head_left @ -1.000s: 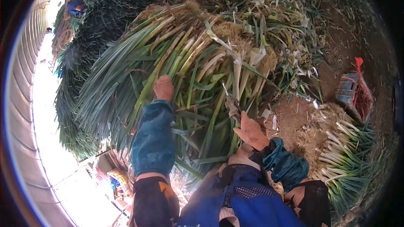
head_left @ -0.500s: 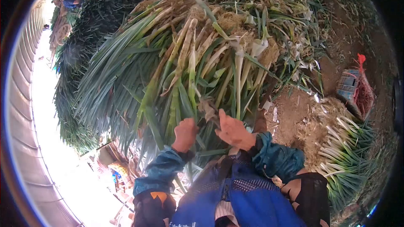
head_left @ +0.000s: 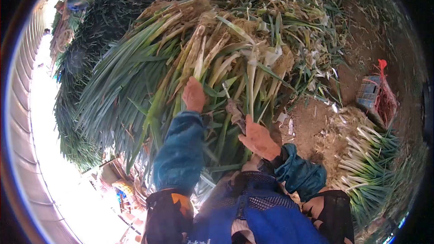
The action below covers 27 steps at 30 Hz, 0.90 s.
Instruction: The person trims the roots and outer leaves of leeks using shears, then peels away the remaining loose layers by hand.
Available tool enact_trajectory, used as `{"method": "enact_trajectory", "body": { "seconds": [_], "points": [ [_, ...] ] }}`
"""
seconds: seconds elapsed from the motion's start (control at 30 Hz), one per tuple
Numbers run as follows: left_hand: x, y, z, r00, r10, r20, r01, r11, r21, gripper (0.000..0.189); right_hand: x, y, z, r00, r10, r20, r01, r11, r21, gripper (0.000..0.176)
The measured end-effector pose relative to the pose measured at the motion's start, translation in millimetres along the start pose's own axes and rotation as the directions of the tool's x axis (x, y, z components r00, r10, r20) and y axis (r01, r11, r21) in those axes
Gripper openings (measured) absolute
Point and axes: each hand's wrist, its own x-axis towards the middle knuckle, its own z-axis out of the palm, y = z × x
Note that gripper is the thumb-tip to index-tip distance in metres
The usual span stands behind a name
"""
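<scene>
The leek heap [head_left: 117,90] extends from left to centre. Over it, the left hand [head_left: 194,95] is curled at a pale stalk [head_left: 199,65]; its fingers are hidden, so its grip cannot be determined. The right hand [head_left: 261,141] wraps around a slim-tipped tool [head_left: 235,112]. Farther right, a leek row [head_left: 368,171] lies on soil.

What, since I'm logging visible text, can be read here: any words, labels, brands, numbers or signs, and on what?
White marks like lettering on the blue garment: cut off by the bottom edge, unreadable.
No other text can be made out.
</scene>
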Motion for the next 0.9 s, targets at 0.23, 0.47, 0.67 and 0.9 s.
{"method": "enact_trajectory", "body": {
  "seconds": [0.23, 0.47, 0.67, 0.9],
  "points": [
    [-114.6, 9.3, -36.4, 0.989, -0.093, 0.116, 0.118, 0.965, -0.236, 0.022, 20.3, -42.2, -12.9, 0.847, 0.325, 0.422, -0.399, 0.912, 0.099, 0.068],
    [-170.8, -8.4, -33.2, 0.986, -0.115, 0.12, 0.15, 0.926, -0.347, 0.023, 27.6, -23.0, 2.6, 0.882, 0.314, 0.352, -0.353, 0.934, 0.052, 0.066],
    [-202.0, -20.3, -44.5, 0.972, -0.159, 0.176, 0.217, 0.892, -0.396, 0.024, 31.0, -35.1, 10.2, 0.914, 0.276, 0.297, -0.289, 0.957, 0.002, 0.062],
    [-215.8, -28.6, -46.6, 0.97, -0.164, 0.179, 0.226, 0.877, -0.425, 0.027, 82.3, -29.7, 11.5, 0.956, 0.197, 0.216, -0.186, 0.98, -0.073, 0.061]
  ]
}}
